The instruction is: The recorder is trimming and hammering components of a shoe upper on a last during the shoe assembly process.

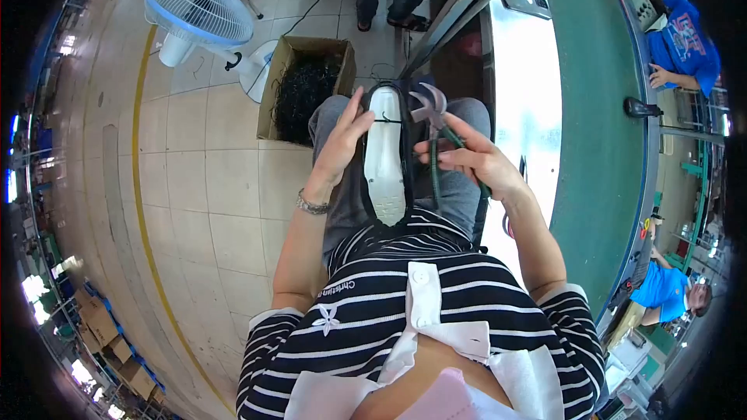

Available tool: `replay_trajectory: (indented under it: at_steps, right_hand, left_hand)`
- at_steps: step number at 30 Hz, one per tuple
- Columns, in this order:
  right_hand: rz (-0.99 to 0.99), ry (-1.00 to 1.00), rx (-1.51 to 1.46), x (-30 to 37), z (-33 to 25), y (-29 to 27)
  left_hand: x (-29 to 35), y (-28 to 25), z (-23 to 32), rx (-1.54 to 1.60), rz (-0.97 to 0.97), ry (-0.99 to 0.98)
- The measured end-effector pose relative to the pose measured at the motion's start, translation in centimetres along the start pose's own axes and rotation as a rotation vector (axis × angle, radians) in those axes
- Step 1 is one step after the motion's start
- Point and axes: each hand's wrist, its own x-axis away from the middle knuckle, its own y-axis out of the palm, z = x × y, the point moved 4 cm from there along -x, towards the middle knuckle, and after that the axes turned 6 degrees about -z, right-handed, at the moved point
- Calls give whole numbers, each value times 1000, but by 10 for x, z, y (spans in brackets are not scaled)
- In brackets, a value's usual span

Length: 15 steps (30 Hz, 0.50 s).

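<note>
A black shoe upper [405, 152] with a pale insole board [383, 163] facing up lies lengthwise over my lap. A thin dark strip or cord crosses the board near the far end. My left hand [342, 136] holds the shoe's left side, its fingertips at the edge near that strip. To the right of the shoe, my right hand [476, 159] grips lasting pincers [430, 106] by their dark green handles. The pincers' curved metal jaws point away from me, close beside the shoe's far right edge. The underside of the shoe is hidden.
An open cardboard box [268, 105] of black scraps stands on the floor ahead, beside a blue-and-white fan [198, 12]. At my right runs a metal ledge [525, 101] bearing a phone [525, 2], then a green conveyor belt [595, 148]. People in blue work across it.
</note>
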Motion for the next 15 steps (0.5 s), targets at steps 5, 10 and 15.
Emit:
replay_trajectory:
  at_steps: [5,10,15]
  right_hand:
    - [-18,155,-14,-27,-13,19]
    - [70,277,123,-37,-35,29]
    - [93,93,432,-37,-10,29]
  left_hand:
    - [-25,15,21,86,-4,119]
    - [-35,3,7,-36,104,212]
    - [-34,7,15,-115,187,273]
